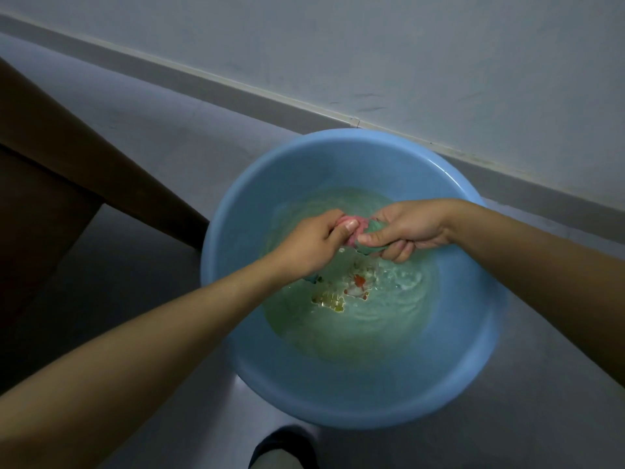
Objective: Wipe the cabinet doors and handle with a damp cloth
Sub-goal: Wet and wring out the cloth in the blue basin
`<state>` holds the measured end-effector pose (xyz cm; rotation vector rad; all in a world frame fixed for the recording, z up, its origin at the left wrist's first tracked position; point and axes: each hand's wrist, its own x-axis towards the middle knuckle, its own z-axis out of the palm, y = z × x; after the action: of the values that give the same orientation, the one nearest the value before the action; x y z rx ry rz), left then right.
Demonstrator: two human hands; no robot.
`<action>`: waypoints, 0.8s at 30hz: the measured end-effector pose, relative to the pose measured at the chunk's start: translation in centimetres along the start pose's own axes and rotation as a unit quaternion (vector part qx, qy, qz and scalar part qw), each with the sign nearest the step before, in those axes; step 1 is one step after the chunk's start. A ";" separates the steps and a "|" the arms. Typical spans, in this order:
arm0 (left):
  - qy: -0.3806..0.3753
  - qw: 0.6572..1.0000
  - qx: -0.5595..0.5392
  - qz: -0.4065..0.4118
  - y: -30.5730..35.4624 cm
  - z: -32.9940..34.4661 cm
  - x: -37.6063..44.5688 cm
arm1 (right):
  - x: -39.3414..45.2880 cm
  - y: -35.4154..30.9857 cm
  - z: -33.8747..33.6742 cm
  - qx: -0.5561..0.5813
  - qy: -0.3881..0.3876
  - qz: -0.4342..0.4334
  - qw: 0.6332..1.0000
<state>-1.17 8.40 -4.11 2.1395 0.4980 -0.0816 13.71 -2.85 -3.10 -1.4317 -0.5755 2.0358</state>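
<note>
A twisted pink and green cloth (362, 231) is held over a blue plastic basin (236, 350) with cloudy greenish water in it. My left hand (313, 242) grips the pink end of the cloth. My right hand (406, 230) grips the green end, thumb along the top. Both hands are close together above the water, and most of the cloth is hidden inside the fists. The water surface ripples below them. A colourful pattern shows through the water at the basin's bottom. No cabinet door or handle is clearly in view.
The basin stands on a grey floor (135, 265) close to a white wall (406, 45) with a grey skirting strip. Dark brown wooden furniture (50, 164) rises at the left. A foot in a dark shoe (284, 445) shows at the bottom edge.
</note>
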 end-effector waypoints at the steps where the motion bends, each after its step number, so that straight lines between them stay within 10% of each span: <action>1: 0.003 1.000 -0.012 -0.008 0.2 -0.1 0.0 | 0.0 -0.3 0.2 -0.024 0.017 -0.005 1.000; 7: 0.009 0.985 -0.108 -0.134 0.6 0.2 0.3 | 0.4 -1.1 1.6 -0.416 0.206 -0.038 0.885; 14: -0.020 0.935 -0.270 -0.227 0.5 0.8 -0.3 | 1.0 0.4 3.1 -0.608 0.309 -0.045 0.730; 20: -0.010 0.972 -0.223 -0.066 0.3 0.6 -1.0 | 0.0 -0.3 0.8 -0.210 0.150 -0.016 0.966; 24: -0.018 0.978 -0.206 0.024 -0.1 0.3 -1.0 | -0.7 -0.1 -0.7 0.045 0.009 0.029 0.999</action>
<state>-2.06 7.92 -4.10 1.7384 0.4013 0.0112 14.61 -3.25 -2.77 -1.4284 -0.4340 2.0639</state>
